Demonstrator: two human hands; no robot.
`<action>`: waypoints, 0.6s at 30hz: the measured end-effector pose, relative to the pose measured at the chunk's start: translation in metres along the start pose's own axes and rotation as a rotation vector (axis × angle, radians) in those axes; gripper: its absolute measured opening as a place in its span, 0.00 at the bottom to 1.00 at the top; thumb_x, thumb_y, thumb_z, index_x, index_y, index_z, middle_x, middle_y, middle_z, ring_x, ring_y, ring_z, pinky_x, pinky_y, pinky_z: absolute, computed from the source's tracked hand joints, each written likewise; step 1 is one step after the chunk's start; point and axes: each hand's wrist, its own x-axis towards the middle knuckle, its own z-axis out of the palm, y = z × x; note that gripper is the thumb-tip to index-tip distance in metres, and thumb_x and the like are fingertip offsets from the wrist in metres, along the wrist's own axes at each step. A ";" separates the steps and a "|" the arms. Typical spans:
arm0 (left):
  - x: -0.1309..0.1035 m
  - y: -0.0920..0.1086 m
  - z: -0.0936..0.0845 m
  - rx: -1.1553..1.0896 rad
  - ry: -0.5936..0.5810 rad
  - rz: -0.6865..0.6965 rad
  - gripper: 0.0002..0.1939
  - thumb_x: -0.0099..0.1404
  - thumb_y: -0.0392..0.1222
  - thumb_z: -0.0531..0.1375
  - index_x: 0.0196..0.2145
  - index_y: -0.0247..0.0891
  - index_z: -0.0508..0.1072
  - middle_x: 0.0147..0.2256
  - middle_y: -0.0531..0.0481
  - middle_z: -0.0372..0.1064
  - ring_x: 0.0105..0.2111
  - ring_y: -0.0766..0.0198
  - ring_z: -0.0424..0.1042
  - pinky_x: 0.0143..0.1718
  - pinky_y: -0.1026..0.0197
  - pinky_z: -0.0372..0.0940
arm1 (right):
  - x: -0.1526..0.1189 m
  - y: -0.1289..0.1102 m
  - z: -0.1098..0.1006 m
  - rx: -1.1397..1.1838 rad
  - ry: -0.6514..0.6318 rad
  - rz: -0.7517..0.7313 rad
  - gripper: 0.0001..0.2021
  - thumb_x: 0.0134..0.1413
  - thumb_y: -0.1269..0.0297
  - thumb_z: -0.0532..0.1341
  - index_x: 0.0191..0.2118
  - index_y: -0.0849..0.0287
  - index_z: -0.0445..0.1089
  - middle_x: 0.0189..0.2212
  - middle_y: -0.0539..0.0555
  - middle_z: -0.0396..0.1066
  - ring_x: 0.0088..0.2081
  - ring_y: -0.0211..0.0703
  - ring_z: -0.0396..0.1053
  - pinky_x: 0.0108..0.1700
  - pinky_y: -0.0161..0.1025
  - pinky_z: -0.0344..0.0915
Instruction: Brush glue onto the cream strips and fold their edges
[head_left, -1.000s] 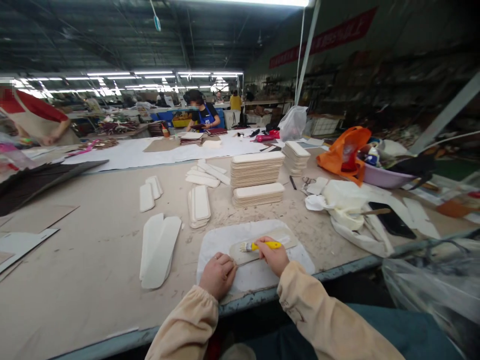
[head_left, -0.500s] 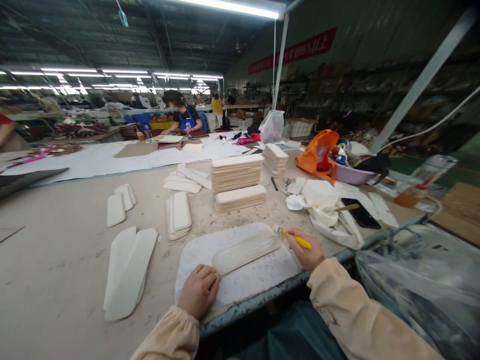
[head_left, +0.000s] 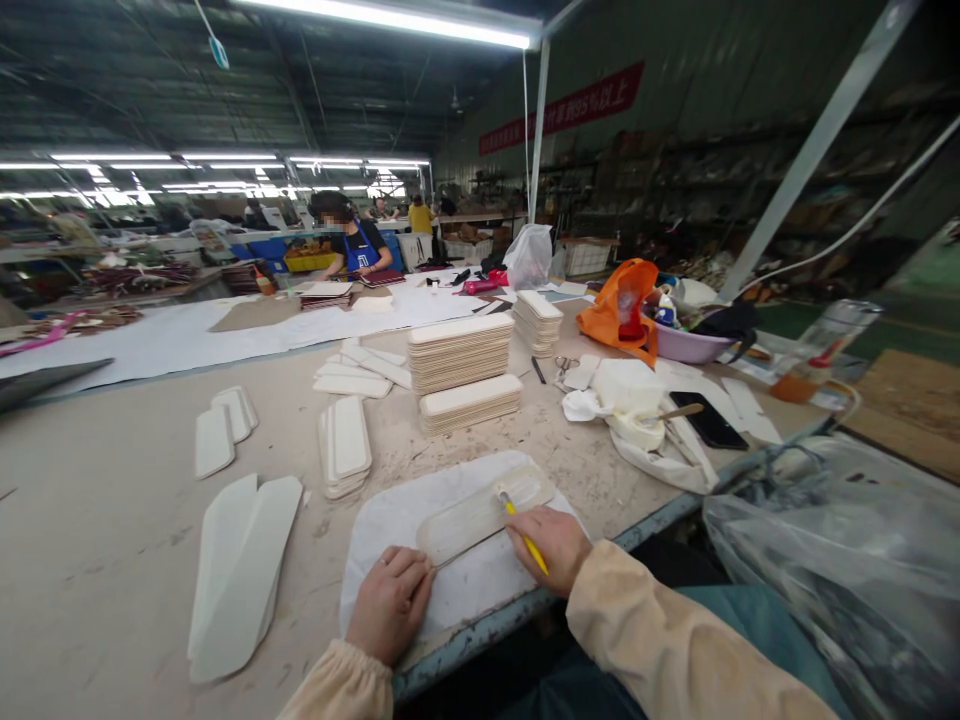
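A long round-ended beige panel (head_left: 461, 522) with a wet sheen lies on a white sheet (head_left: 379, 515) at the table's front edge. My left hand (head_left: 391, 600) has its fingers curled together at the panel's left end, holding it; the fingertips are partly hidden. In my right hand (head_left: 551, 545) is a brush with a yellow handle (head_left: 535, 553), its tip touching the panel right of the middle. Behind the sheet stand stacks of cream-topped panels (head_left: 460, 355). Long white pieces (head_left: 247, 580) overlap left of my left hand.
To the right are a white tub (head_left: 630, 390) with a stick on it, a black phone (head_left: 709, 420), scissors (head_left: 564, 370), an orange bag (head_left: 619, 310) and a lilac basin (head_left: 686, 345). Clear plastic (head_left: 832, 560) hangs beside the table. A co-worker (head_left: 352, 245) sits across.
My right hand has brought the brush left and nearer, from the panel's right end onto its surface. My left hand stays at the left end. The view has shifted slightly.
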 end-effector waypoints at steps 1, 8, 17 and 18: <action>0.000 0.000 0.000 -0.003 0.001 0.003 0.08 0.66 0.35 0.54 0.34 0.39 0.74 0.34 0.47 0.72 0.36 0.60 0.69 0.39 0.55 0.67 | -0.002 0.005 -0.004 -0.015 0.017 0.033 0.12 0.61 0.65 0.51 0.39 0.58 0.71 0.31 0.56 0.74 0.36 0.42 0.70 0.39 0.36 0.63; 0.000 -0.001 0.001 -0.011 -0.001 0.013 0.08 0.66 0.35 0.54 0.34 0.39 0.74 0.34 0.46 0.72 0.36 0.60 0.69 0.39 0.55 0.68 | -0.017 0.019 -0.010 -0.272 -0.087 0.204 0.11 0.59 0.66 0.52 0.36 0.60 0.71 0.29 0.57 0.72 0.33 0.45 0.69 0.33 0.38 0.60; 0.003 -0.001 0.000 -0.003 0.028 0.027 0.08 0.65 0.35 0.55 0.33 0.40 0.75 0.33 0.47 0.73 0.36 0.59 0.70 0.39 0.55 0.69 | -0.016 -0.025 0.002 -0.041 -0.007 0.033 0.09 0.58 0.67 0.51 0.37 0.58 0.69 0.29 0.54 0.71 0.33 0.42 0.68 0.36 0.37 0.61; 0.003 -0.001 0.000 -0.002 0.025 0.027 0.08 0.65 0.35 0.55 0.34 0.40 0.75 0.33 0.47 0.73 0.36 0.59 0.70 0.39 0.55 0.69 | -0.017 -0.018 -0.003 -0.057 0.020 0.069 0.10 0.59 0.67 0.51 0.39 0.59 0.69 0.29 0.54 0.71 0.33 0.42 0.68 0.36 0.38 0.61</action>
